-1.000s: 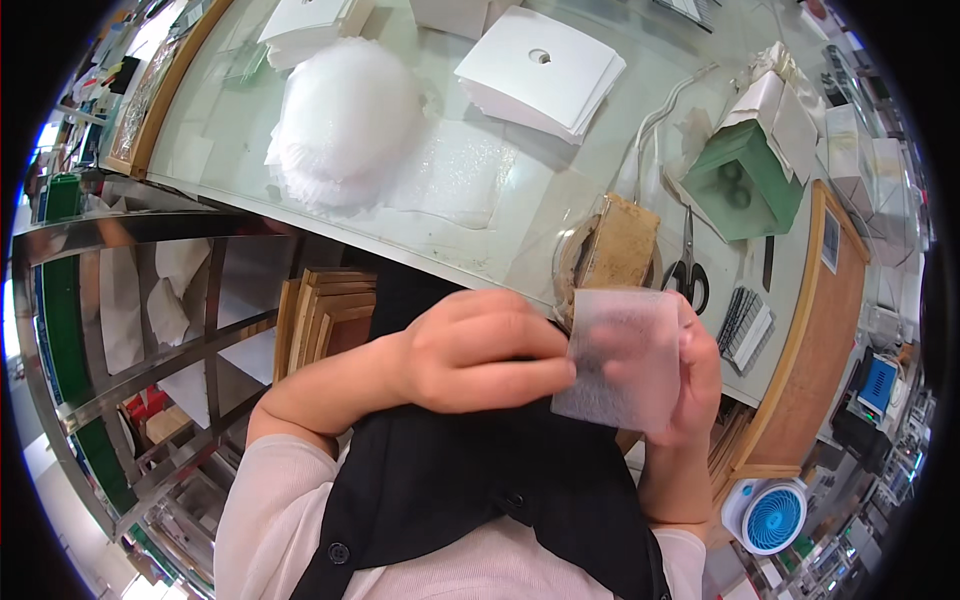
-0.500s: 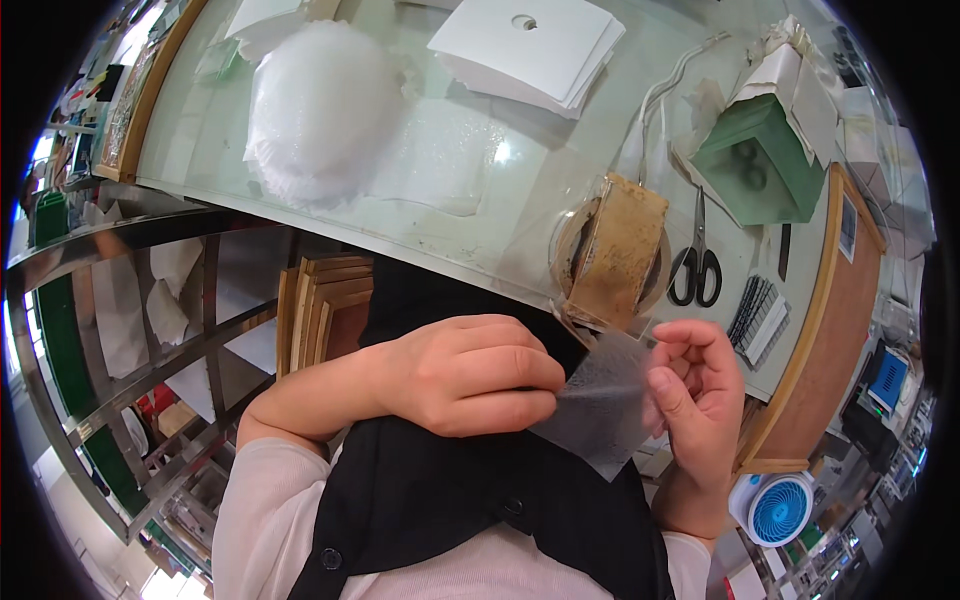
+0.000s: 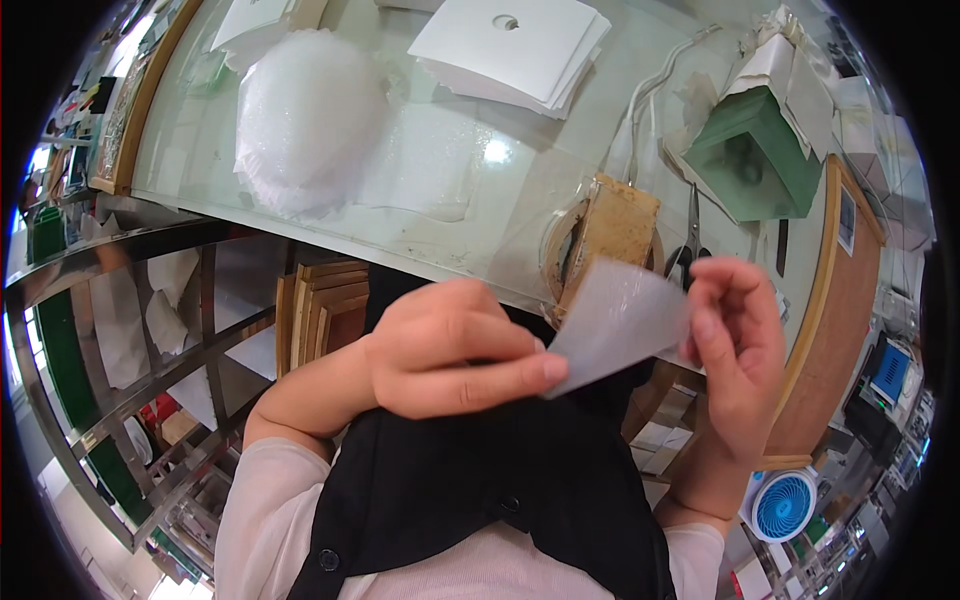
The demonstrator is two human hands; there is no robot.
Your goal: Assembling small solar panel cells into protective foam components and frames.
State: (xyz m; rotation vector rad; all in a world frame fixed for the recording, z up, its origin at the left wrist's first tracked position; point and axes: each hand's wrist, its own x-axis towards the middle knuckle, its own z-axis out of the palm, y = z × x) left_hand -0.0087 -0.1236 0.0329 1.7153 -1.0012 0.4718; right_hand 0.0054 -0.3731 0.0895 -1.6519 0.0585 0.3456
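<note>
A small translucent plastic sheet (image 3: 625,318) is stretched in the air between my two hands, in front of the table edge. My left hand (image 3: 445,350) pinches its lower left corner between thumb and fingers. At the opposite side, my right hand (image 3: 738,335) has its fingers curled and pinched at the sheet's right edge. Just beyond the sheet sits a brown tape-wrapped block (image 3: 620,225) with a tape roll (image 3: 562,250) beside it. Black-handled scissors (image 3: 692,235) lie to the right of the block, their handles partly hidden behind my right hand.
On the glass-topped table (image 3: 400,245) stand a heap of translucent sheets (image 3: 310,125), a stack of white cards (image 3: 505,45) and a green open box (image 3: 755,150). Wooden frames (image 3: 325,310) lean below the edge. A metal rack (image 3: 150,330) is at left, a blue-white fan (image 3: 782,506) at lower right.
Both hands have risen toward the table with the sheet, the right one also moving rightward. The sheet has turned and now covers part of the block's near end.
</note>
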